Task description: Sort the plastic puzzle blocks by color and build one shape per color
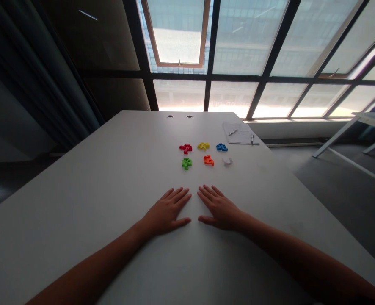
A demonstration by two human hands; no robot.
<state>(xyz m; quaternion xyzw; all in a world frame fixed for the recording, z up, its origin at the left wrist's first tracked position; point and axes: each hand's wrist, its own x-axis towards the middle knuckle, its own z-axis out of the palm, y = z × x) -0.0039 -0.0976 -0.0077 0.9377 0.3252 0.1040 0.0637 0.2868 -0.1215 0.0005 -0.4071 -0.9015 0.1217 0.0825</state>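
My left hand lies flat on the white table, fingers spread and thumb pointing inward. Opposite it, my right hand rests palm down in the same way, a small gap between the two. Neither holds anything. Beyond the fingertips, small plastic pieces lie in two rows. The nearer row has a green piece, an orange piece and a whitish, translucent one. Behind them are a red piece, a yellow piece and a blue piece. Their exact kind is too small to tell.
Paper sheets lie near the table's right edge, with a pen and another pen-like item on them. Two round holes sit at the far edge. A dark curtain hangs left; another white table stands right.
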